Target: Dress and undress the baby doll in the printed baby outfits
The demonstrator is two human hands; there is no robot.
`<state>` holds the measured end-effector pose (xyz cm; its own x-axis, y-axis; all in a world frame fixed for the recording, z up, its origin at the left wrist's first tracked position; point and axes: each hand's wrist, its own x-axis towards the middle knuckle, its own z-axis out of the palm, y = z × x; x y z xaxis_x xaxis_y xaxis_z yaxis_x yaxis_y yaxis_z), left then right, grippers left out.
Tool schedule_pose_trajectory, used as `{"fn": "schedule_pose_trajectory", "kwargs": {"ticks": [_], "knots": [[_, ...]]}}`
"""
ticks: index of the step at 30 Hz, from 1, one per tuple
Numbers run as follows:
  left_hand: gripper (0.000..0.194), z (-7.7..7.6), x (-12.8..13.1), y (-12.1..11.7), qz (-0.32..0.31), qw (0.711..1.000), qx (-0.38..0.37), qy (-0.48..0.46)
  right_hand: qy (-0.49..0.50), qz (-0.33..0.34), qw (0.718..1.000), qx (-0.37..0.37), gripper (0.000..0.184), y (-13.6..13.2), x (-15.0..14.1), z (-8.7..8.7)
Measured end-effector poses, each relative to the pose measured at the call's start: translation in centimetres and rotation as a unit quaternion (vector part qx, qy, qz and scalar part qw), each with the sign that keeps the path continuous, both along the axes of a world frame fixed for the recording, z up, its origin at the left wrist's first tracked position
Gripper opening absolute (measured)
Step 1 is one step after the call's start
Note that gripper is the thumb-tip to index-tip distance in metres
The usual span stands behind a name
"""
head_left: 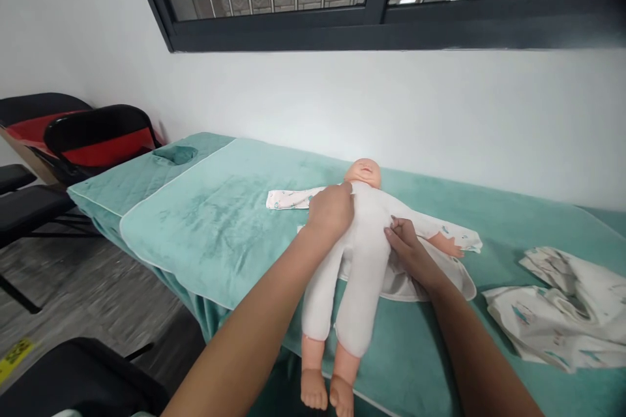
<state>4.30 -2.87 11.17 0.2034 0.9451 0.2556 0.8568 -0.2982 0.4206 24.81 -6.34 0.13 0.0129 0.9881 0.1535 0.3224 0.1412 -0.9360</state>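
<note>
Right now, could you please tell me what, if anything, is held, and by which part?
On the doll, the left hand is at the upper chest and the right hand at the side; whether either holds it cannot be told.

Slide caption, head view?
Left hand and right hand at the sides of a doll lying face-up on a green cover.

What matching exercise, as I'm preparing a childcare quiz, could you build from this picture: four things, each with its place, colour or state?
Things:
1. doll
2. left hand
3. bed cover
4. window frame

Descriptions:
A. green
B. dark, near the picture's top
C. lying face up
D. at the doll's chest

Pairs: 1-C, 2-D, 3-A, 4-B
</note>
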Motion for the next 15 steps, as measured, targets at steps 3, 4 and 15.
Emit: {"fn": "schedule_pose_trajectory", "kwargs": {"ticks": [3,4,15], "knots": [[0.027,0.8,0.9,-2.5,-0.065,0.997,-0.044,-0.025,-0.042,0.012,0.999,0.004,0.043,0.1,0.2,-0.1],[0.027,0.8,1.0,-3.3,-0.107,0.990,-0.058,-0.070,-0.051,0.011,0.999,0.008,0.043,0.1,0.3,-0.1],[0.030,-5.3,-2.5,-7.5,0.041,0.983,0.017,-0.176,-0.063,0.040,0.997,-0.001,0.046,-0.7,-0.4,0.7]]}}
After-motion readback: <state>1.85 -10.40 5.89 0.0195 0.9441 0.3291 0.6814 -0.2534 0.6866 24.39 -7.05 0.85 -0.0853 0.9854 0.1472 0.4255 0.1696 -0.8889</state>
